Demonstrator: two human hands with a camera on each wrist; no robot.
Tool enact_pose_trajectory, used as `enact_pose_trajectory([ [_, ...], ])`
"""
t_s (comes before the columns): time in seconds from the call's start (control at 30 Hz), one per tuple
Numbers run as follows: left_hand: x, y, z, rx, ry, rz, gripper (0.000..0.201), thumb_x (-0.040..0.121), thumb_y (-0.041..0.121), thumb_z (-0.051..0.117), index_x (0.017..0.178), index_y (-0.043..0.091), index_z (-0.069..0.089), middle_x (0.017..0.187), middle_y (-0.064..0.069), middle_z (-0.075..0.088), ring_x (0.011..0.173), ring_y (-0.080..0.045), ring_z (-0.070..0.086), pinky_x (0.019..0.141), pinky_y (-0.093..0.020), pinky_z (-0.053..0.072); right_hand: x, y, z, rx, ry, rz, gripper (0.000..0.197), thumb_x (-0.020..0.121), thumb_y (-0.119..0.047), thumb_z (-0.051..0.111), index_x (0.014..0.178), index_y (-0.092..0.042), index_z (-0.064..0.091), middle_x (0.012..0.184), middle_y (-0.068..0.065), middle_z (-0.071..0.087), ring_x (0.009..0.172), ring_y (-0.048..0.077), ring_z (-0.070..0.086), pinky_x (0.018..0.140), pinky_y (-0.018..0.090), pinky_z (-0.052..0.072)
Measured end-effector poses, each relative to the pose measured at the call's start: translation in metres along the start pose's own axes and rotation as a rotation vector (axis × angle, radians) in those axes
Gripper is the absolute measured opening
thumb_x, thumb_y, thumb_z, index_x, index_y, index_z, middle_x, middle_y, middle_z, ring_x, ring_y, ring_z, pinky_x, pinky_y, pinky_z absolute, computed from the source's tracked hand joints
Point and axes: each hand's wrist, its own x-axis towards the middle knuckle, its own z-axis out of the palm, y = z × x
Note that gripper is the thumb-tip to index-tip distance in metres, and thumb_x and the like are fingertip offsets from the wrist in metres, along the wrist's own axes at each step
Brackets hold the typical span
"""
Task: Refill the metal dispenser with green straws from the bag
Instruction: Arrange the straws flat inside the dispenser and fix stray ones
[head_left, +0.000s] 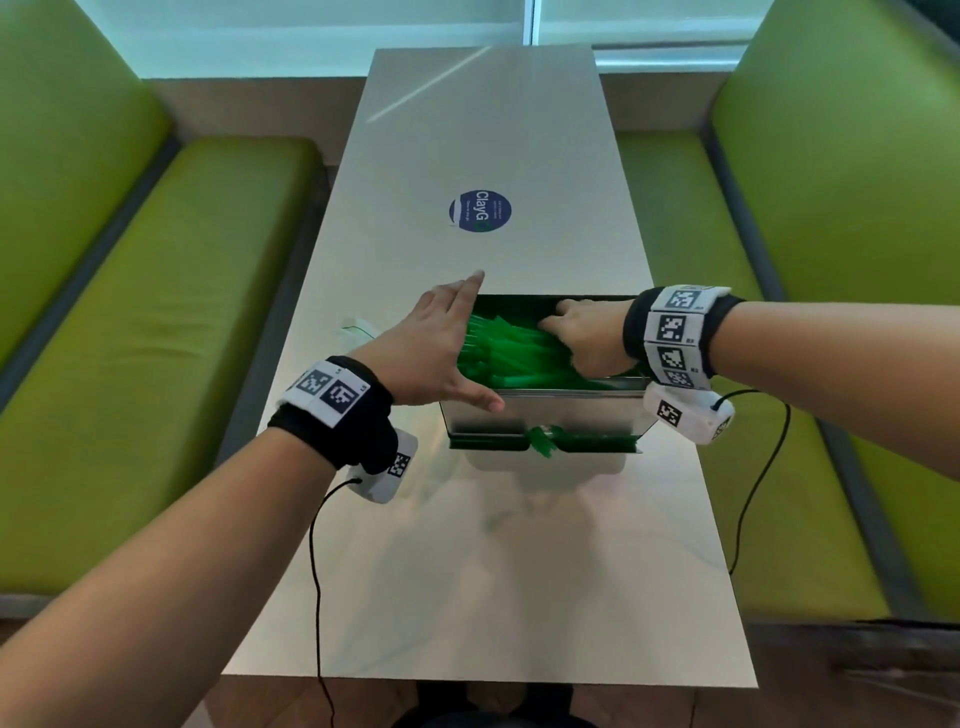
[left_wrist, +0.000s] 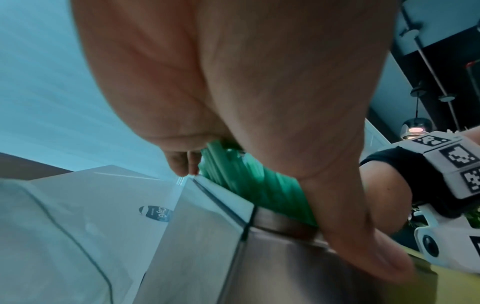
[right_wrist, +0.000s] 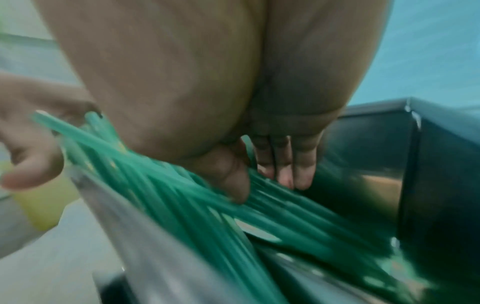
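Table (head_left: 498, 545) — a long pale top between 2 green benches (head_left: 156, 322), carrying a round blue sticker (head_left: 480, 211) near its middle. A scrap of clear plastic (head_left: 358, 328) lies just left of the box, behind the left wrist; whether it is the bag cannot be told.

Dispenser (head_left: 545, 413) — a brushed metal box, open at the top, with a slot tray at its near foot where a few straw ends poke out. Judged stiff, smooth and fairly heavy; it should stay put under light pressure, though its polished walls would slip under a sideways shove.

Straws (head_left: 524, 353) — a loose green heap inside the box, lying slantwise rather than level, with some ends riding up toward the left rim. Judged very light, springy and slippery, apt to roll or fan out; best handled in a bunch near mid-length, or patted flat from above.

Left hand (head_left: 441, 348) — released, fingers straight, spread over the left end of the box, thumb on the front wall.

Right hand (head_left: 582, 338) — released, fingers extended and pressing down on the heap at the right end; it grasps nothing.
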Motion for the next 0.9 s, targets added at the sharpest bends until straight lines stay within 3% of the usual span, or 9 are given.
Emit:
enact_pose_trajectory([
  [0.1,-0.006,0.000,0.009,-0.063,0.088,0.003,0.145,0.062,0.067,0.082,0.162,0.013,-0.009,0.168,-0.010,0.007,0.156,-0.023,0.004,0.123,-0.031,0.006,0.003,0.001,0.004,-0.006,0.031,-0.010,0.043,0.095,-0.025,0.051,0.134,-0.006,0.047,0.130,0.017,0.049,0.116,0.036,0.056,0.097,0.039,0.046],
  [0.17,-0.009,0.000,0.013,-0.120,0.121,0.003,0.143,0.063,0.064,0.084,0.162,0.015,-0.008,0.168,-0.008,0.006,0.156,-0.021,0.005,0.122,-0.028,0.006,0.006,0.001,0.007,0.066,0.039,-0.002,0.037,0.095,-0.019,0.049,0.129,-0.004,0.045,0.123,0.018,0.056,0.105,0.035,0.058,0.089,0.037,0.047],
  [0.23,-0.009,-0.002,0.016,-0.151,0.134,0.006,0.143,0.063,0.062,0.085,0.162,0.016,-0.007,0.168,-0.006,0.008,0.156,-0.020,0.009,0.125,-0.029,0.010,0.009,0.003,0.009,0.130,0.056,0.006,0.045,0.094,-0.018,0.052,0.134,-0.005,0.037,0.117,0.019,0.062,0.096,0.035,0.060,0.088,0.042,0.050],
  [0.33,-0.008,-0.004,0.016,-0.170,0.138,0.005,0.141,0.062,0.063,0.085,0.162,0.016,-0.003,0.166,-0.005,0.013,0.155,-0.019,0.016,0.126,-0.034,0.018,0.011,0.005,0.004,0.150,0.061,-0.013,0.059,0.094,-0.026,0.058,0.146,-0.011,0.033,0.132,0.016,0.057,0.115,0.035,0.057,0.099,0.042,0.047],
  [0.43,-0.007,-0.005,0.017,-0.180,0.141,0.002,0.140,0.062,0.061,0.085,0.163,0.017,-0.001,0.165,-0.004,0.016,0.153,-0.020,0.020,0.125,-0.035,0.021,0.012,0.003,0.000,0.093,0.047,-0.028,0.053,0.096,-0.032,0.057,0.144,-0.014,0.042,0.138,0.013,0.050,0.125,0.033,0.051,0.102,0.039,0.043],
  [0.63,-0.008,-0.004,0.017,-0.230,0.157,-0.002,0.142,0.059,0.060,0.088,0.163,0.019,-0.001,0.164,-0.003,0.018,0.153,-0.018,0.020,0.123,-0.029,0.019,0.009,0.004,0.006,0.117,0.090,-0.046,0.042,0.096,-0.023,0.055,0.135,-0.014,0.046,0.129,0.015,0.054,0.114,0.034,0.056,0.094,0.038,0.045],
  [0.73,-0.009,-0.004,0.017,-0.302,0.189,-0.006,0.147,0.055,0.054,0.092,0.162,0.023,-0.003,0.162,-0.004,0.023,0.150,-0.017,0.026,0.118,-0.024,0.020,0.003,0.008,0.000,0.248,0.137,-0.047,0.037,0.098,-0.028,0.056,0.131,-0.014,0.048,0.123,0.013,0.061,0.109,0.032,0.058,0.084,0.030,0.040],
  [0.8,-0.010,-0.005,0.017,-0.355,0.225,-0.004,0.153,0.051,0.052,0.094,0.162,0.024,-0.008,0.161,-0.005,0.027,0.148,-0.016,0.029,0.116,-0.023,0.023,-0.002,0.011,-0.007,0.335,0.171,-0.060,0.036,0.098,-0.032,0.057,0.129,-0.016,0.050,0.117,0.011,0.064,0.105,0.030,0.059,0.082,0.030,0.041],
  [0.9,-0.012,-0.007,0.017,-0.414,0.263,-0.004,0.158,0.048,0.048,0.097,0.161,0.024,-0.011,0.160,-0.006,0.031,0.148,-0.013,0.031,0.115,-0.023,0.026,-0.007,0.018,-0.015,0.472,0.217,-0.076,0.016,0.097,-0.033,0.058,0.109,-0.024,0.052,0.099,0.003,0.069,0.092,0.025,0.063,0.078,0.031,0.045],
])
